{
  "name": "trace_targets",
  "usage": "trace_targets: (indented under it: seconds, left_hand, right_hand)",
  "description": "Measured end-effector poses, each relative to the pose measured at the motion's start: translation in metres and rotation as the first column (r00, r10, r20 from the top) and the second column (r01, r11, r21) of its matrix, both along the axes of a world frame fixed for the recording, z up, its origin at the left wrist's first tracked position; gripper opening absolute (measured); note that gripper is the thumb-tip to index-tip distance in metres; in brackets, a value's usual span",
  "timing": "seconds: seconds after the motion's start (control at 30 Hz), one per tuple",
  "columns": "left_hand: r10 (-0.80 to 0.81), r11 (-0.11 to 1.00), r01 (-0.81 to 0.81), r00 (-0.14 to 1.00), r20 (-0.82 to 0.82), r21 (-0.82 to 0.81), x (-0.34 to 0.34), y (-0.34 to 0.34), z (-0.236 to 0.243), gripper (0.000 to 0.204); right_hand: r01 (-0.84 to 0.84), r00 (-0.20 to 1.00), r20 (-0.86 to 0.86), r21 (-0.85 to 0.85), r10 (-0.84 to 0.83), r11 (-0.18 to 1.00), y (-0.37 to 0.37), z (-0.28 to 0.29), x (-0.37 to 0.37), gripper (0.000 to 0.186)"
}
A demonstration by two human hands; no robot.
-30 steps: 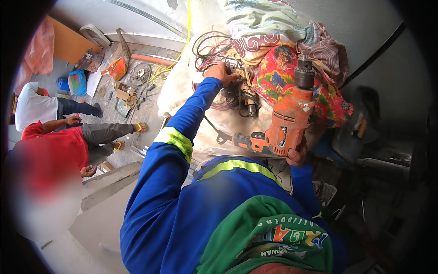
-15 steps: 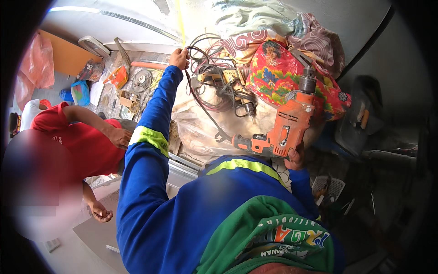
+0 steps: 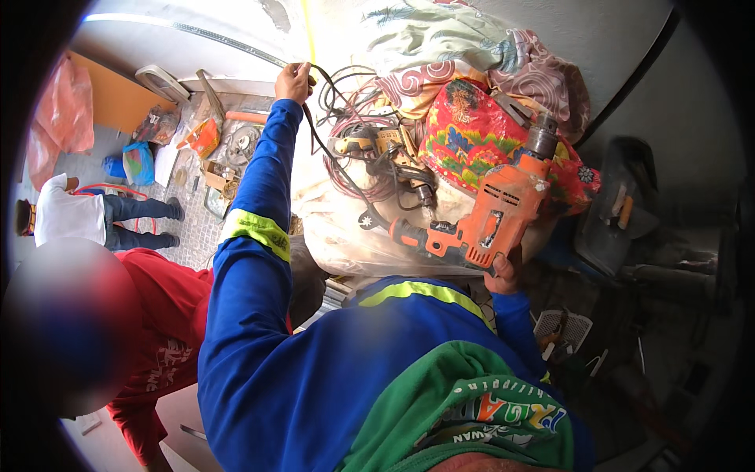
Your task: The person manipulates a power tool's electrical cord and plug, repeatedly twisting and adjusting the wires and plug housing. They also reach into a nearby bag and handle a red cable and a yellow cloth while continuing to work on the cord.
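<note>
An orange corded power drill (image 3: 503, 206) lies across the front of me, its chuck pointing to the far right. My right hand (image 3: 506, 271) is closed round its lower body; part of the grip is hidden behind the drill. Far ahead on the left, my outstretched left hand (image 3: 294, 83) pinches the drill's black power cord (image 3: 324, 149), which runs back to the drill's handle. Just beyond the drill, a yellow power tool (image 3: 370, 145) and a second drill with a dark chuck (image 3: 425, 194) rest among tangled cables (image 3: 354, 177).
A red floral cloth bundle (image 3: 464, 130) and a pale patterned cloth (image 3: 440, 39) are heaped behind the drill. At left, a person in a red shirt (image 3: 165, 315) bends close to my left arm. Another in a white shirt (image 3: 71, 211) stands farther off. A black case (image 3: 621, 197) is at right.
My left hand has moved up and left, drawing the cord with it. The drill has tilted slightly. The red-shirted person has bent lower, revealing the white-shirted person.
</note>
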State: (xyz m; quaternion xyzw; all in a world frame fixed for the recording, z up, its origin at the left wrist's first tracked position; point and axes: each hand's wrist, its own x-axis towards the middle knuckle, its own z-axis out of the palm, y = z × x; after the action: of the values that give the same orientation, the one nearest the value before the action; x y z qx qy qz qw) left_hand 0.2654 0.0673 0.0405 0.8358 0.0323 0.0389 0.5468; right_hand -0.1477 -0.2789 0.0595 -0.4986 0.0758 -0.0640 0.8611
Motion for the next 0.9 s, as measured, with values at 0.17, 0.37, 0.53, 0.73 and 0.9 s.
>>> trace_targets:
  seconds: [0.17,0.37,0.53,0.73,0.9]
  left_hand:
    - [-0.165,0.553,0.112,0.986,-0.023,0.826,0.022,0.035,0.003,0.026]
    - [-0.466,0.883,0.394,0.801,-0.376,-0.255,0.000,0.033,0.008,0.039]
    - [-0.496,0.863,0.401,0.787,-0.368,-0.305,-0.021,0.006,-0.010,0.045]
    - [-0.515,0.856,0.488,0.781,-0.353,-0.169,-0.076,-0.002,-0.056,0.035]
    - [-0.610,0.719,0.586,0.790,-0.063,0.374,-0.162,-0.021,-0.062,0.043]
  right_hand:
    - [-0.007,1.000,0.004,-0.019,0.007,1.000,-0.007,-0.001,0.001,0.083]
    - [-0.025,1.000,0.004,-0.099,0.025,0.995,-0.025,0.000,0.002,0.084]
    - [-0.097,0.995,-0.006,-0.170,0.097,0.981,-0.044,0.009,0.006,0.085]
    - [-0.082,0.996,0.026,-0.105,0.085,0.991,-0.051,0.022,0.012,0.086]
    - [-0.127,0.988,0.105,0.089,0.117,0.988,-0.054,0.029,0.021,0.087]
